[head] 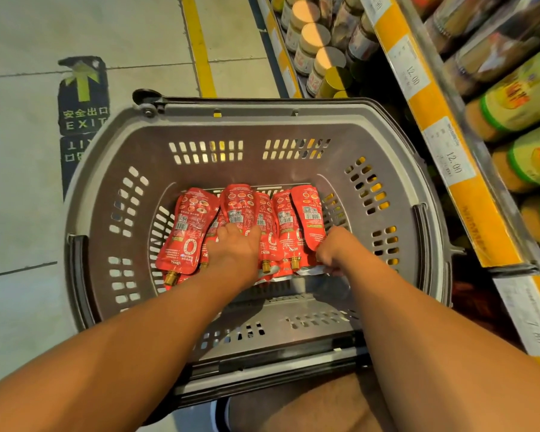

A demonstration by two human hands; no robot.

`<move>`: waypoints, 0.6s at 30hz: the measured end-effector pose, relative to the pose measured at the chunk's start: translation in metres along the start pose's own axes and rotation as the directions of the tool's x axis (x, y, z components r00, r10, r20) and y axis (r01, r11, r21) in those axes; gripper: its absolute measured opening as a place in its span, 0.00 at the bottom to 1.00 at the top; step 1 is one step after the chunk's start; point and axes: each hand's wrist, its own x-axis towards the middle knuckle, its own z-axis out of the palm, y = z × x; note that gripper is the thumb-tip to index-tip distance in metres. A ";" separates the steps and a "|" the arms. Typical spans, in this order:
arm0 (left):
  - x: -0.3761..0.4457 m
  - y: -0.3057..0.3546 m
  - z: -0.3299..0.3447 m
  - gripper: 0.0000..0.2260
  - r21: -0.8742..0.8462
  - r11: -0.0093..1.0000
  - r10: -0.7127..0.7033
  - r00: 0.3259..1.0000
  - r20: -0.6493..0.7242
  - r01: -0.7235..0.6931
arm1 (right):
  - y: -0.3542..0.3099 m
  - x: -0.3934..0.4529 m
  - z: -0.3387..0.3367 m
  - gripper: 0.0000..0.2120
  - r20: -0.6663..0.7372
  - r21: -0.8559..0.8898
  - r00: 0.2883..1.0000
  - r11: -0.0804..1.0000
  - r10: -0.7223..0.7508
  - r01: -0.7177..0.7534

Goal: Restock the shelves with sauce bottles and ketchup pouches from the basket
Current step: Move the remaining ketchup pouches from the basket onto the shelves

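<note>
A: Where can I get a hand through?
B: Basket top is open; the near floor strip is bare.
A: Obstacles?
B: Ketchup pouches cover the far floor, slotted walls all round, shelves close on my right.

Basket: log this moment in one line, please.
basket: on floor by shelves | ketchup pouches: lying inside | left hand: on middle pouches | right hand: fingers curled on rightmost pouch | bottles: none in basket
</note>
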 end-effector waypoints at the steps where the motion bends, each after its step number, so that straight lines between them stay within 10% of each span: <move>1: 0.000 0.001 -0.002 0.41 -0.015 1.000 -0.009 1.000 0.013 0.009 | 0.000 -0.001 -0.001 0.18 -0.013 -0.012 1.000 1.000 -0.006 0.006; 18: -0.016 -0.011 -0.017 0.21 -0.050 0.990 0.115 0.969 -0.220 -0.129 | 0.000 -0.061 -0.035 0.10 -0.516 0.047 0.854 0.993 -0.072 0.112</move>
